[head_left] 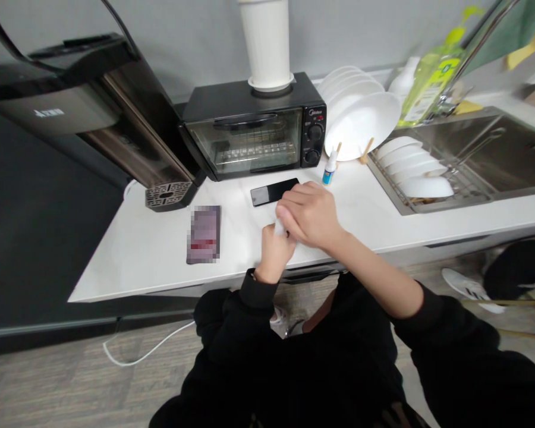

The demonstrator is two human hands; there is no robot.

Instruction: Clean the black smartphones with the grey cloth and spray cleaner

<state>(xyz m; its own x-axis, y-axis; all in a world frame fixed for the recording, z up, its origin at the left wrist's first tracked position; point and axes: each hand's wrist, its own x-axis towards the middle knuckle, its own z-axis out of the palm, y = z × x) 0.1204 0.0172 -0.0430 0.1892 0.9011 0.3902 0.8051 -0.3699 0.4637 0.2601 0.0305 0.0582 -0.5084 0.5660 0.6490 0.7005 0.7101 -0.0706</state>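
Note:
Over the front part of the white counter, my right hand point(311, 214) is closed, its fingers curled around something mostly hidden. Just below and left of it, my left hand point(275, 252) is also closed, touching the right. A small bit of something white point(279, 227) shows between the two hands; what it is cannot be made out. Behind them lies a dark phone point(271, 192), partly covered by my right hand. A small white and blue bottle point(329, 169) stands upright behind my right hand. A second phone point(204, 235), its screen blurred out, lies to the left.
A black toaster oven point(254, 139) carries white stacked cups point(268, 44). Left of it stands a drinks machine point(129, 119). White plates point(363, 125), a green soap bottle point(432, 80) and a sink point(494, 154) with bowls point(414, 169) are at right. Another person's shoe point(470, 289) shows below.

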